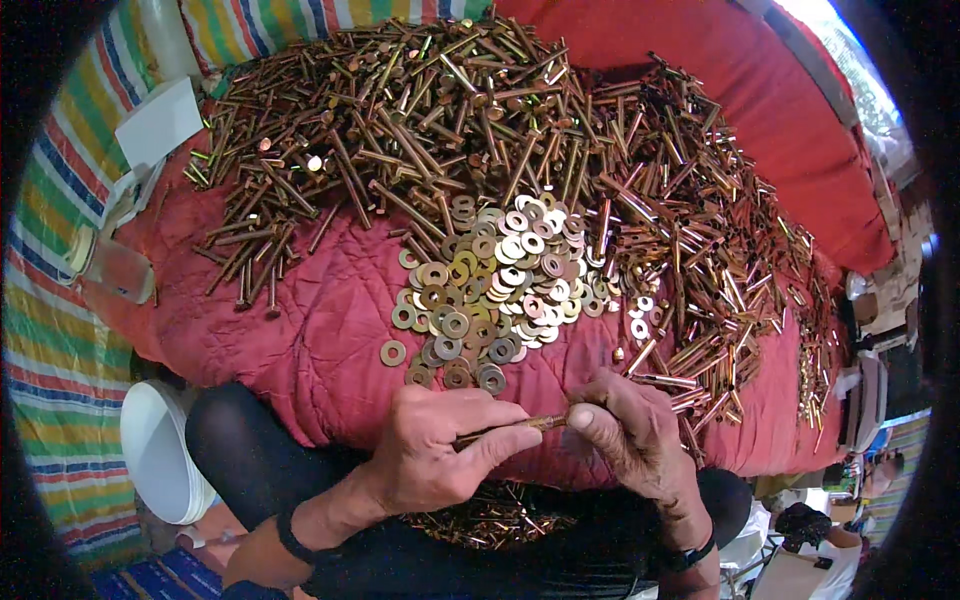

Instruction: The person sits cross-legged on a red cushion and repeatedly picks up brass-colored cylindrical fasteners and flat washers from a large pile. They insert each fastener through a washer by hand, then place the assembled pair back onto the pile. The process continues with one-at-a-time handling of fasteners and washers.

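**A:** What are the hands doing just below the heap of flat, round, brass-and-silver metal washers [490, 290]?

**B:** They share one long, thin, brass-coloured metal bolt [515, 426], held level just below that washer heap, over the near edge of the quilted red cloth [320, 330]. The left hand [440, 455] is curled round the shaft, thumb pressed along it. The right hand [635, 440] pinches the other end between thumb and fingertips. Whether a washer already sits on the shaft I cannot tell.

**A:** How would that bolt handle?

**B:** Stiff and light for one piece, I'd judge, but smooth plating could make it slip and roll, so a grip round the middle of the shaft with the head end pinched looks soundest. Not fragile.

**A:** And around the washers?

**B:** Behind and to the right of them lies a great pile of like brass-coloured bolts [480, 110], spread across the cloth. Well to the left of the washers is a white round plastic bucket [160, 450], and farther left a striped, many-coloured woven mat [60, 360]. Below the washers, past both hands, a smaller gathering of brass pieces [490, 520] rests in the person's dark-clothed lap.
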Demonstrator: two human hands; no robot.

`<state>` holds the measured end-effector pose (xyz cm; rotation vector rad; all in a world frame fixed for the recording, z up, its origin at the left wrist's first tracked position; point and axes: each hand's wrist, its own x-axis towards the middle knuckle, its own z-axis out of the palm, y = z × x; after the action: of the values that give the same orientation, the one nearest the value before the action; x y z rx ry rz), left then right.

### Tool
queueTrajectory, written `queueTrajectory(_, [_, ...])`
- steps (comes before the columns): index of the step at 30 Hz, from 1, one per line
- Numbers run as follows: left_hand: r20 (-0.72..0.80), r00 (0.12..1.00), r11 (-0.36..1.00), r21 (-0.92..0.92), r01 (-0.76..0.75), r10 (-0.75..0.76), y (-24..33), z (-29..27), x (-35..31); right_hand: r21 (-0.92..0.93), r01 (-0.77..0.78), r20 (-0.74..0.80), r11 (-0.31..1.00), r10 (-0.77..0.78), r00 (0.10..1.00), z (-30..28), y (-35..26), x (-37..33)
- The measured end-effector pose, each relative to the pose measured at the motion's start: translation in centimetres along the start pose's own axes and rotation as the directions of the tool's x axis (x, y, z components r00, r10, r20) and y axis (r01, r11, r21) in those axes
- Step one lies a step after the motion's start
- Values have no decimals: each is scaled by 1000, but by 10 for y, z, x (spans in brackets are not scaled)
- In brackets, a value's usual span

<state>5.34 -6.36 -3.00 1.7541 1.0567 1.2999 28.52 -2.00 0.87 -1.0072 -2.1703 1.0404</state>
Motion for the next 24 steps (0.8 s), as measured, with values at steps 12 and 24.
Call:
queueTrajectory(12, [23,959,932,-230,279,-281,5,0,1,230,-241,-129,943,275,953,-13,-7,1])
queueTrajectory(24, [143,902,857,-282,431,-407,7,-7,3,-67,132,-40,989,-135,990,-6,1,4])
